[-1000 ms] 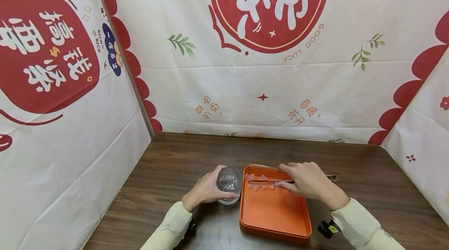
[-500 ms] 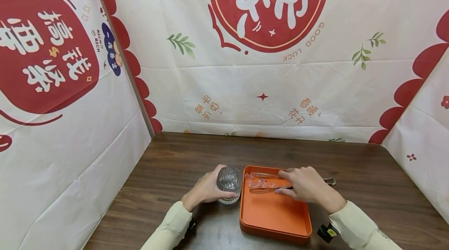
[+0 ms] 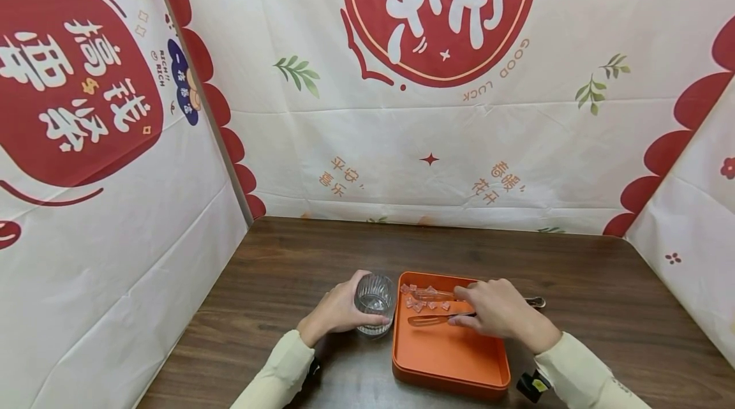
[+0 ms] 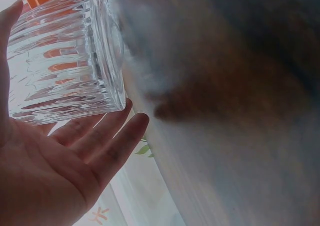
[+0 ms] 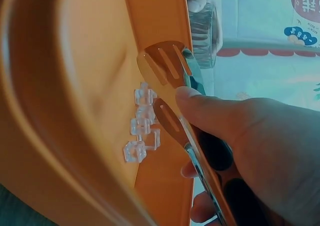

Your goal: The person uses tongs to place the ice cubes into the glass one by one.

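My left hand [image 3: 335, 307] holds a clear ribbed drinking glass [image 3: 374, 297], its thumb and fingers around the sides; the glass stands on the table beside the tray's left wall. My right hand [image 3: 499, 310] grips a pair of metal tongs [image 3: 426, 320] with slotted ends, over the orange tray [image 3: 448, 358]. The two tong arms are spread apart, with nothing visibly pinched between them. Several clear ice cubes [image 3: 418, 304] lie in the tray's far left part, around and between the tong ends. The right wrist view shows the cubes [image 5: 145, 110] close to the slotted tips.
A dark wooden table [image 3: 310, 249] carries everything. White printed cloth [image 3: 390, 160] hangs along its far side, with more cloth at left and right. The tray has a raised rim [image 3: 453, 383] all round.
My right hand has shifted the tongs toward the tray's near side; the far arm has come from the far rim to over the cubes. The left hand and glass have stayed put.
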